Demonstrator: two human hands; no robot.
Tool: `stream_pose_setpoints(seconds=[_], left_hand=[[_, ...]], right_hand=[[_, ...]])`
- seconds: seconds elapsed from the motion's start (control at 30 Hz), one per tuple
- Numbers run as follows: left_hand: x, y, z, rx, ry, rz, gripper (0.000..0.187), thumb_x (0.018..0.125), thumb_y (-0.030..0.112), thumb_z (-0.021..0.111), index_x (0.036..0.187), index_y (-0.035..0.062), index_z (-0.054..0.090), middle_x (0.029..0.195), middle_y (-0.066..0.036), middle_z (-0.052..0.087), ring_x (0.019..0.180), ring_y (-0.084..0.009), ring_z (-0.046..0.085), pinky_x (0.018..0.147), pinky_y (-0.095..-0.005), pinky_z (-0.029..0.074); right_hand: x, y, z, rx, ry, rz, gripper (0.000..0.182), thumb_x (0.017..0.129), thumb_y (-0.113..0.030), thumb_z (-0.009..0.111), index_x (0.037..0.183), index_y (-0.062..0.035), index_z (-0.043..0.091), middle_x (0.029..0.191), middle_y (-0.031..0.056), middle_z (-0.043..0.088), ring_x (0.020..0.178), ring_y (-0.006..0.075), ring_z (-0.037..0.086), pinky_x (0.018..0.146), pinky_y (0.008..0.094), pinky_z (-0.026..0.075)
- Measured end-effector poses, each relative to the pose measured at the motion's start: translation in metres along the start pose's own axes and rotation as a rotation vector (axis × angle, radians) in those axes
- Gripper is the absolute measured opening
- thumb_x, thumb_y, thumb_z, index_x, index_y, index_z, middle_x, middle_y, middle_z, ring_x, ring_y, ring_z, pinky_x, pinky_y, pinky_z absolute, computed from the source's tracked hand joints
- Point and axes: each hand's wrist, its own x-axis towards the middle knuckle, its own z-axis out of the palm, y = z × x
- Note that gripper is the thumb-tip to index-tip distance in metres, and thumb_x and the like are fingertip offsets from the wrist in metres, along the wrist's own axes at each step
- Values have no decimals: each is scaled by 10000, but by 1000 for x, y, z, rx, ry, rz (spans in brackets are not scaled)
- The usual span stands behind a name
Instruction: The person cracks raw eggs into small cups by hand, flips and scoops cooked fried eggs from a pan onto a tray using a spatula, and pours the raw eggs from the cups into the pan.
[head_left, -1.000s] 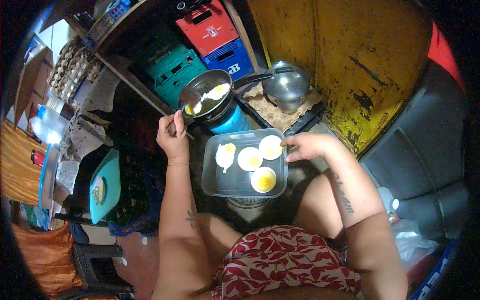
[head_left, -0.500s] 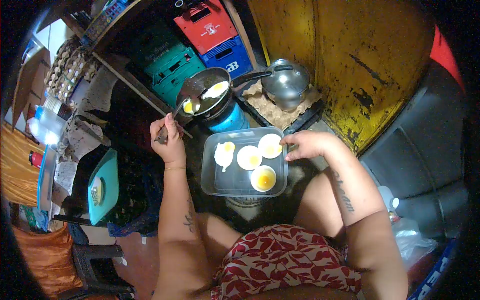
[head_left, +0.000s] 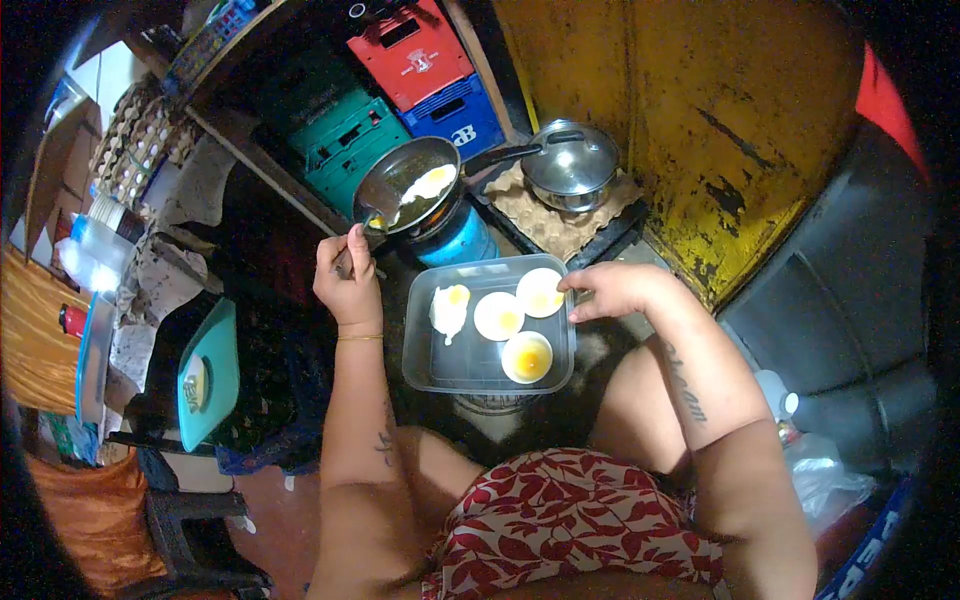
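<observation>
My left hand (head_left: 347, 283) is closed round the handle of a cooking spoon (head_left: 371, 216), whose bowl is at the near left rim of the black frying pan (head_left: 405, 160). A bit of yolk shows beside the spoon; how much egg lies there is hard to make out. One fried egg (head_left: 428, 187) lies in the oil on the pan's right side. My right hand (head_left: 612, 291) grips the right rim of a clear plastic container (head_left: 430, 370), fingers bent over its edge. Several cooked eggs rest inside, one a ragged fried egg (head_left: 450, 311), the others round.
The pan sits on a stove above a blue gas canister (head_left: 462, 238). A lidded steel pot (head_left: 570, 170) stands on egg-tray cardboard (head_left: 530, 215) to its right. Plastic crates (head_left: 420, 60) are stacked behind. At left are a teal lid (head_left: 222, 375) and egg trays (head_left: 135, 150).
The spoon has tilted and turned at the pan's edge, so the egg that showed on it is now mostly out of sight. My left hand moved slightly right. My right hand stayed put.
</observation>
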Motion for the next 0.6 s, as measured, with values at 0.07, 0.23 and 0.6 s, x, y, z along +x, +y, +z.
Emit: stream_pose_setpoints(seconds=[0.07, 0.23, 0.6], left_hand=[[2, 9, 3, 4, 3, -59, 261, 942, 234, 682, 809, 50, 552, 667, 9, 567, 556, -44, 484, 520, -203, 392], [9, 38, 15, -66, 84, -43, 260, 947, 215, 673, 797, 48, 542, 644, -4, 575, 555, -60, 513, 514, -220, 419], [-5, 6, -20, 143, -47, 136, 194, 930, 182, 695, 898, 12, 608, 737, -22, 606, 639, -78, 566, 583, -213, 464]], right_hand=[[2, 2, 2, -22, 5, 6, 643, 855, -433, 699, 1373, -99, 519, 1292, 218, 594, 1213, 372, 557, 1033, 414, 436], [6, 11, 8, -11, 58, -33, 646, 821, -439, 726, 1344, -105, 547, 1231, 223, 629, 1152, 377, 597, 986, 434, 464], [1, 16, 6, 21, 27, -37, 619, 839, -397, 726, 1336, -80, 536, 1257, 225, 607, 1187, 377, 569, 1011, 420, 448]])
